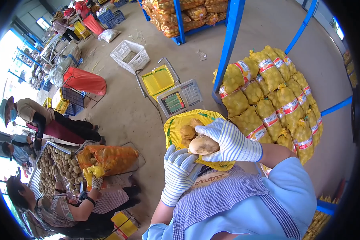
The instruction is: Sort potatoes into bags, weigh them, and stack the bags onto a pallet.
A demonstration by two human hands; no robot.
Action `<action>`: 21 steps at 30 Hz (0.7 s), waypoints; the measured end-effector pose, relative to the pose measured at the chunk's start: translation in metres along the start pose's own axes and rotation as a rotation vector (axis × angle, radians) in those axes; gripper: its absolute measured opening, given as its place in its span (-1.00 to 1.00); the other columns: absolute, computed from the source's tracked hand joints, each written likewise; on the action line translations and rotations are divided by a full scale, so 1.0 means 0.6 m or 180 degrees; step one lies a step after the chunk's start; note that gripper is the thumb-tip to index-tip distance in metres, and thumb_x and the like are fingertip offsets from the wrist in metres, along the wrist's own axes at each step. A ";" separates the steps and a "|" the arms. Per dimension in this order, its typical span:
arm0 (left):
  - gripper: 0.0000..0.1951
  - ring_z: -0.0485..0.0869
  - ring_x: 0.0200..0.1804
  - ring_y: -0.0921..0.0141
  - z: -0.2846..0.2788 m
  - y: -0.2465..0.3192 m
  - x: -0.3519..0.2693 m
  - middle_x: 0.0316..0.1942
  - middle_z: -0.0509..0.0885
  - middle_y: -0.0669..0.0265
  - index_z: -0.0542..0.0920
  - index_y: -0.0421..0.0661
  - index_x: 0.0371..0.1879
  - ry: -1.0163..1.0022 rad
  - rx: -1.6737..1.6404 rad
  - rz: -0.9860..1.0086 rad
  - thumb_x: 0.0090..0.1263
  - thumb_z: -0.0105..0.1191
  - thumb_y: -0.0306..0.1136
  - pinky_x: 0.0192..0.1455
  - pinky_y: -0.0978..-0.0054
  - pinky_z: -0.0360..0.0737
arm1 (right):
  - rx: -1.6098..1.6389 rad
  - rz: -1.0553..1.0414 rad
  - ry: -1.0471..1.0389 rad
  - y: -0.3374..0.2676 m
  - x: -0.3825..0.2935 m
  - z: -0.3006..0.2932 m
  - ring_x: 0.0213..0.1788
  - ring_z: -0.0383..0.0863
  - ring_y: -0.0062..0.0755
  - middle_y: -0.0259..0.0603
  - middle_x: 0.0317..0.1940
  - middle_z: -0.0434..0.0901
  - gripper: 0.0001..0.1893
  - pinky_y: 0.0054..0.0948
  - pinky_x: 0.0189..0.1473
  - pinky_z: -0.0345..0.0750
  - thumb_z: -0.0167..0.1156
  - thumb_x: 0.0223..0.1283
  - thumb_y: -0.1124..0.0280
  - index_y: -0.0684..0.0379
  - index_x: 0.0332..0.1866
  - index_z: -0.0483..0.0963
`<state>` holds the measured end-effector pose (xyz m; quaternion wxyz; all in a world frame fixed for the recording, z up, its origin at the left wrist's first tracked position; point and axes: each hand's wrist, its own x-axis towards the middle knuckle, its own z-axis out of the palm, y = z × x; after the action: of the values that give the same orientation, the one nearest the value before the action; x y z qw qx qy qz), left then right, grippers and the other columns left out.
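Observation:
My right hand (232,141), in a white and blue striped knit glove, grips a large pale potato (204,145) with dark brown patches. It is held over the open mouth of a yellow mesh bag (173,127) with green marks along its rim. Several smaller potatoes (187,131) show inside the bag. My left hand (180,174), gloved alike, has bent fingers at the near left rim, close against the potato's left end. Whether it bears any of the potato's weight or pinches the mesh is hidden. Just beyond the bag stands a digital scale panel (180,98) with lit displays.
Filled yellow mesh potato sacks (270,105) are stacked at right beside a blue metal post (229,45). Beyond the scale are a metal frame with a yellow bag (158,79) and a white crate (130,57). At left, people stand around a potato-covered sorting table (60,165) and an orange mesh sack (111,159).

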<state>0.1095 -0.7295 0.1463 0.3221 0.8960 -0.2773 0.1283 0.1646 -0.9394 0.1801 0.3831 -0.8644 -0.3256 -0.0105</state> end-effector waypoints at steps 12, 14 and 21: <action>-0.54 0.49 0.01 0.15 -0.027 0.006 -0.026 -0.15 0.55 0.20 0.52 -0.09 -0.08 0.0716 -0.0151 -0.0449 -0.05 0.28 -0.41 0.28 0.08 0.27 | 0.5790 0.1514 0.1243 0.109 0.072 -0.064 -0.12 0.57 -0.27 -0.19 -0.17 0.52 -0.59 -0.22 0.00 0.60 0.26 0.04 0.32 0.21 0.02 0.41; -0.53 0.45 0.07 0.12 -0.030 0.005 -0.040 -0.07 0.52 0.17 0.50 -0.12 -0.04 0.0819 -0.0212 -0.0729 -0.01 0.27 -0.39 0.28 0.10 0.26 | 0.5764 0.1593 0.1294 0.161 0.111 -0.064 -0.13 0.57 -0.25 -0.17 -0.16 0.52 -0.60 -0.22 -0.03 0.63 0.24 0.07 0.31 0.21 0.02 0.41; -0.50 0.41 0.09 0.12 -0.030 -0.008 -0.075 -0.03 0.48 0.16 0.47 -0.13 -0.01 0.0859 -0.0117 -0.1184 0.00 0.27 -0.37 0.26 0.17 0.29 | 0.5115 0.3321 0.0095 0.324 0.263 0.089 -0.15 0.58 -0.31 -0.22 -0.20 0.55 -0.73 -0.42 -0.31 0.68 0.21 0.14 0.31 0.13 -0.07 0.47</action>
<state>0.0748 -0.6966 0.1391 0.3907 0.9004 -0.0641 0.1804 0.3877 -0.9121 0.0572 0.8222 -0.3791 0.1954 0.3769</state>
